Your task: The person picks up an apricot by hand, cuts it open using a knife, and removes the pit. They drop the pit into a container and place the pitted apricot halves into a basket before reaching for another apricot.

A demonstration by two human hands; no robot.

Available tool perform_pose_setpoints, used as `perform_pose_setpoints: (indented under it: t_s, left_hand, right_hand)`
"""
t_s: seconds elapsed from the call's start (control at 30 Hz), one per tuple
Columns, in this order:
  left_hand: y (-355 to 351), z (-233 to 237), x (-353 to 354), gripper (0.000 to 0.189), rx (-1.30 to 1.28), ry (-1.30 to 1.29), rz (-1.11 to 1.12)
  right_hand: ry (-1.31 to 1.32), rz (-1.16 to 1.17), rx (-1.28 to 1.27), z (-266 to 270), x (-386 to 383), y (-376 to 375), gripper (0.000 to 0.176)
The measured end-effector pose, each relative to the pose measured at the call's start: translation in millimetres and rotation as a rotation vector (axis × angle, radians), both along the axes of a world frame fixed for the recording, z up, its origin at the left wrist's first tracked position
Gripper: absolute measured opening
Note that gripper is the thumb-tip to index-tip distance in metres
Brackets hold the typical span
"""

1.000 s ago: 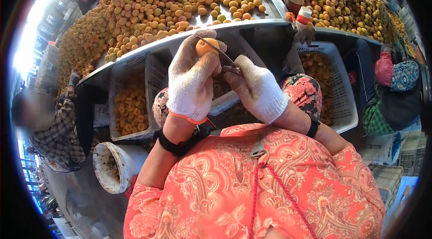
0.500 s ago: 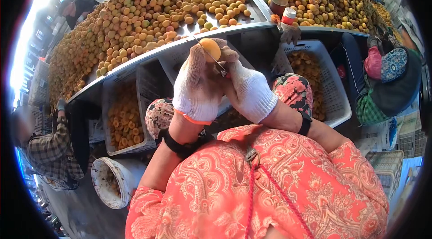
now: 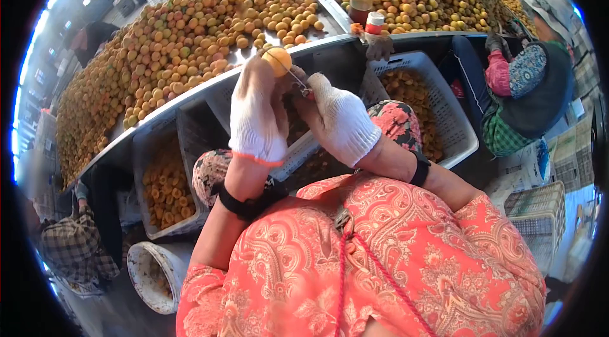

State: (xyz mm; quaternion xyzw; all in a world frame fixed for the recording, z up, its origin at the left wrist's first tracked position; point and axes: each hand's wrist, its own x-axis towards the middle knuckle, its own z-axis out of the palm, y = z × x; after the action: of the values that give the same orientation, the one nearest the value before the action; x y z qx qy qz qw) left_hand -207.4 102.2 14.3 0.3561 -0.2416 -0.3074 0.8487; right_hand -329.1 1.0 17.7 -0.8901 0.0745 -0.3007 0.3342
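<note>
My left hand (image 3: 257,108), in a white glove, is closed around a yellow-orange apricot (image 3: 278,62) above the front edge of the metal table. In my right hand (image 3: 340,118), also gloved, is a thin metal cutting tool (image 3: 304,90). Its narrow shaft runs up and left, across the apricot. The glove fingertips look brown and stained. Part of the tool's grip is hidden by my fingers. Beyond my hands, many whole apricots (image 3: 190,35) are heaped on the table.
Below the table edge stand a left crate (image 3: 154,230) and a right crate (image 3: 466,137), both with halved apricots. A dirty white bucket (image 3: 181,261) tilts at lower left. Two bottles (image 3: 362,2) stand on the table edge. Co-workers (image 3: 539,96) sit on either side.
The view has shifted, so the table, crates and bottles sit further left. Both hands stay together, with the apricot held in the left and the tool across it.
</note>
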Motion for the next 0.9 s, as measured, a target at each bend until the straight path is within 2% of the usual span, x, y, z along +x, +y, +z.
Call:
perform_pose_setpoints:
  t_s: [0.1, 0.13, 0.17, 0.2, 0.23, 0.27, 0.3, 0.33, 0.37, 0.4, 0.43, 0.5, 0.53, 0.57, 0.63, 0.7, 0.77, 0.8, 0.83, 0.87, 0.9]
  left_hand:
    - [-3, 4, -14, 0.026, 0.074, -0.121, 0.031]
    - [1, 2, -16, 0.027, 0.142, 0.096, 0.058]
    - [-8, 1, -23, 0.029, 0.121, 0.175, 0.027]
    - [-11, -19, -5, 0.032, 0.156, 0.283, -0.063]
    - [-23, -12, -13, 0.036, 0.08, 0.356, -0.074]
    - [-29, -30, 2, 0.04, 0.041, 0.494, -0.051]
    - [-30, 0, -27, 0.05, 0.25, 0.266, 0.013]
    - [-31, -3, -26, 0.059, 0.245, 0.124, 0.026]
    - [-22, -9, -5, 0.063, 0.209, -0.028, -0.198]
    - [-26, -9, -10, 0.061, 0.212, -0.177, -0.068]
    - [-33, -10, -18, 0.06, 0.214, -0.316, 0.075]
    - [-42, -5, -27, 0.053, 0.207, -0.307, 0.173]
    - [-44, -4, -37, 0.045, 0.158, -0.184, 0.102]
    - [-44, -4, -36, 0.045, 0.151, -0.182, 0.089]
    - [-44, -5, -33, 0.041, 0.19, -0.127, -0.045]
    - [-48, -1, -41, 0.04, 0.189, -0.068, -0.026]
    - [-51, -4, -39, 0.039, 0.204, -0.116, -0.035]
    - [-52, -2, -40, 0.036, 0.193, -0.087, -0.026]
    - [-49, -10, -29, 0.032, 0.131, -0.106, -0.1]
    - [-48, -6, -33, 0.031, 0.163, -0.192, -0.017]
    - [-48, -2, -38, 0.029, 0.195, -0.278, 0.063]
  right_hand:
    - [0.014, -0.069, -0.018, -11, 1, -1, 0.029]
    - [0.158, -0.155, -0.022, -10, 2, 4, 0.034]
    - [0.168, -0.162, -0.066, -18, 4, 1, 0.043]
    - [-0.012, -0.136, -0.08, -35, 10, -3, 0.031]
    - [-0.136, -0.042, 0.076, -104, 57, -18, 0.033]
    - [0.137, -0.17, -0.269, -50, 25, -6, 0.033]
    - [0.055, -0.213, -0.557, -86, 47, -16, 0.032]
    - [0.202, -0.293, -0.399, -33, 13, 1, 0.032]
    - [0.094, -0.234, -0.241, -18, 6, 1, 0.023]
    - [-0.285, -0.369, -0.448, -56, 30, -5, 0.02]
    - [0.101, -0.159, 0.164, -22, 7, -4, 0.02]
    - [0.273, -0.165, -0.229, -26, 13, -10, 0.022]
    - [0.224, -0.108, 0.166, -31, 11, -12, 0.027]
    - [0.226, -0.123, 0.162, -45, 19, -17, 0.027]
    - [0.064, -0.058, 0.051, -81, 45, -34, 0.031]
    - [0.12, -0.102, 0.122, -56, 29, -27, 0.03]
    - [0.117, -0.056, 0.498, -10, -11, -17, 0.03]
    - [0.114, -0.052, 0.486, -8, -18, -17, 0.03]
    - [0.154, -0.153, 0.26, -8, -22, -17, 0.028]
    - [0.19, -0.256, 0.045, -10, -22, -15, 0.027]
    - [0.184, -0.256, 0.047, -14, -19, -14, 0.027]
